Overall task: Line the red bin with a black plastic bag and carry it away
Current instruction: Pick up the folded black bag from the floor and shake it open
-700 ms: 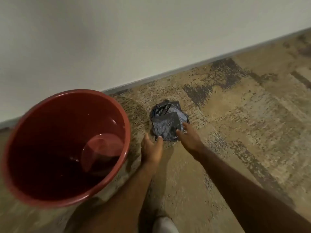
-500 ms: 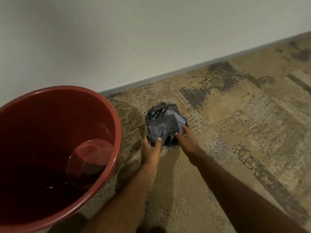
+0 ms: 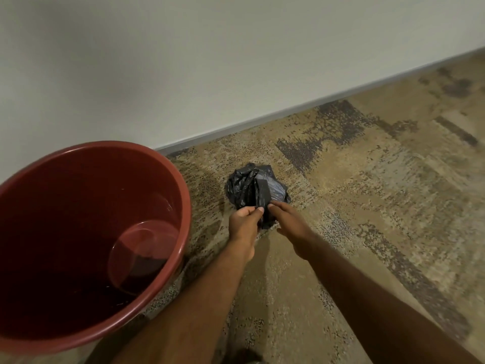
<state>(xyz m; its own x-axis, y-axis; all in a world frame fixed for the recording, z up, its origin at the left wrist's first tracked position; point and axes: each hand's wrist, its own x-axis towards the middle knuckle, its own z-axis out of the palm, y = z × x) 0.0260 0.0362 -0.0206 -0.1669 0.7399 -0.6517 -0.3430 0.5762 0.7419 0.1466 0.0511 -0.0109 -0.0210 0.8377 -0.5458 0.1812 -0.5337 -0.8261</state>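
Mottled tan-and-grey carpet (image 3: 367, 206) below a plain white wall (image 3: 210, 61) with a grey skirting strip (image 3: 288, 109).

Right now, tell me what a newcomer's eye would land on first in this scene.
The big red bin fills the lower left, standing open on the patterned carpet with no liner in it. Just right of it, near the wall, lies a crumpled black plastic bag, still bunched up. Both hands meet at its near edge: the left hand pinches a fold, while the right hand touches the bag beside it.
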